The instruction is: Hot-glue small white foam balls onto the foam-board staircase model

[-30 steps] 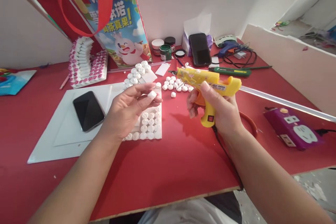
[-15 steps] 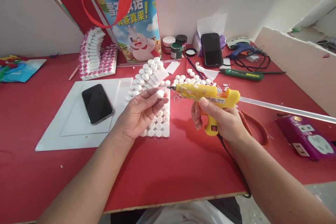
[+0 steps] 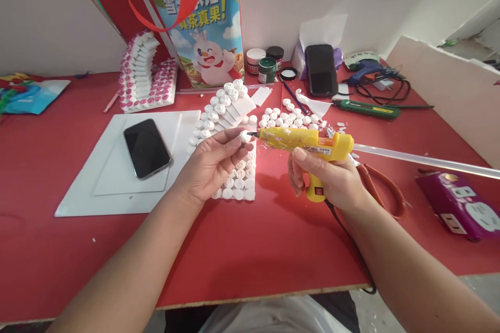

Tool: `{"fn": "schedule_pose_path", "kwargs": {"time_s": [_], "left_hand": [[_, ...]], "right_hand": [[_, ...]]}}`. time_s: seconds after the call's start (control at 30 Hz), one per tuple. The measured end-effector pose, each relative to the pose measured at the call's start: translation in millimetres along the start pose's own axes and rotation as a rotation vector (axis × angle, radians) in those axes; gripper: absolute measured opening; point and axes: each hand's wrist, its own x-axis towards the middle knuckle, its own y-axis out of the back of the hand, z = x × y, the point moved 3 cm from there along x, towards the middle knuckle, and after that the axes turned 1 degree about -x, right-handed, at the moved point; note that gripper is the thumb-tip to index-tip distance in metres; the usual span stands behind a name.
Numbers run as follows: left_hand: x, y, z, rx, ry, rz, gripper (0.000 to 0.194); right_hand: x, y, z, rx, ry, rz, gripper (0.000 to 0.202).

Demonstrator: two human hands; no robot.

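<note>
Between the thumb and fingers of my left hand (image 3: 213,161) is a small white rosette (image 3: 245,137). My right hand (image 3: 326,171) grips a yellow hot glue gun (image 3: 297,139) by its handle, and its dark nozzle meets the rosette's right side. A long clear glue stick (image 3: 425,158) juts from the gun's back. Below and behind my left hand stands a white stepped piece (image 3: 246,106) covered in rows of rosettes, partly hidden by the hand. Loose white rosettes (image 3: 291,118) lie in a heap beyond the gun.
A phone (image 3: 146,148) lies on white boards (image 3: 78,203) at left. Behind are a pink-and-white rosette piece (image 3: 146,80), a printed bag (image 3: 211,26), paint jars (image 3: 267,70) and another phone (image 3: 321,70). Red-handled pliers (image 3: 385,190) and a purple power socket (image 3: 457,203) are at right.
My left hand has moved slightly right with the rosette, and the glue gun slightly left. The nozzle, apart from the rosette before, now touches it. The whole view has shifted a little.
</note>
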Motion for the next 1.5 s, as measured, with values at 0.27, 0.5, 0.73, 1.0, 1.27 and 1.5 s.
{"fn": "schedule_pose_path", "kwargs": {"time_s": [0.27,0.5,0.73,1.0,1.27,1.5], "left_hand": [[-1.5,-2.3,-0.2,-0.016,0.019,-0.011,0.016],[-1.2,-1.1,-0.6,0.031,-0.005,-0.014,0.015],[-1.9,-1.7,-0.6,-0.010,0.005,-0.033,0.017],[-0.1,1.5,-0.3,0.018,-0.018,0.008,0.017],[-0.6,-0.8,0.6,0.014,-0.032,0.004,0.017],[-2.6,-2.7,2.2,0.033,-0.051,0.000,0.017]], "right_hand": [[0.3,-0.9,0.9,-0.016,-0.002,0.001,0.055],[-0.1,0.0,1.5,0.007,-0.011,0.008,0.054],[0.4,0.1,2.4,0.012,-0.007,0.037,0.056],[-0.2,0.9,3.4,0.019,0.003,0.028,0.052],[1.3,-3.4,-0.1,0.018,0.029,0.015,0.055],[0.3,-2.5,0.2,0.010,0.017,0.018,0.052]]}}
